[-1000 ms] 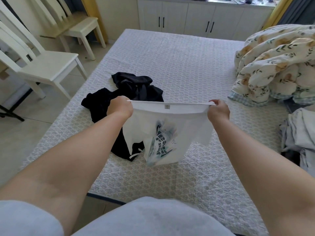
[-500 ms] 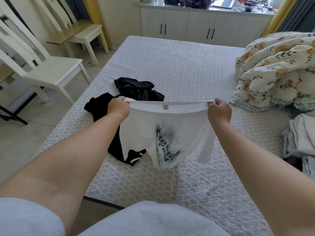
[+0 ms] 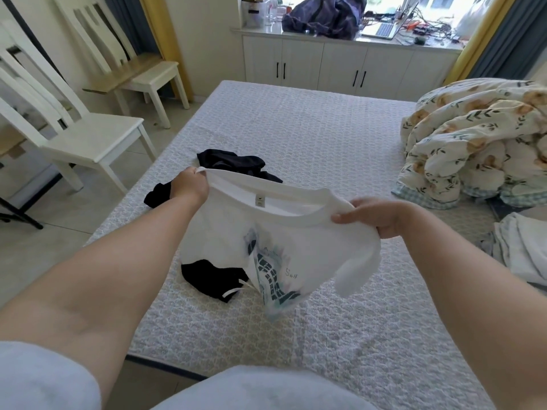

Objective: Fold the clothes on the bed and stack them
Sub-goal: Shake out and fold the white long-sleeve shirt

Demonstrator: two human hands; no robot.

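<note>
The bed (image 3: 310,137) carried everything. Over its near-left part hung the white T-shirt (image 3: 284,244), no longer stretched level as half a second earlier: its right shoulder had dropped and swung nearer, probably a turn before laying it flat. Black clothes (image 3: 213,276) lay beneath. The left hand (image 3: 189,184) pinched one shoulder, raised; the right hand (image 3: 376,216) gripped the other, fingers curled.

I saw 2 bare forearms; a pale grey short sleeve (image 3: 38,377) showed at 7 o'clock, matching grey top (image 3: 260,389) at 6.
</note>
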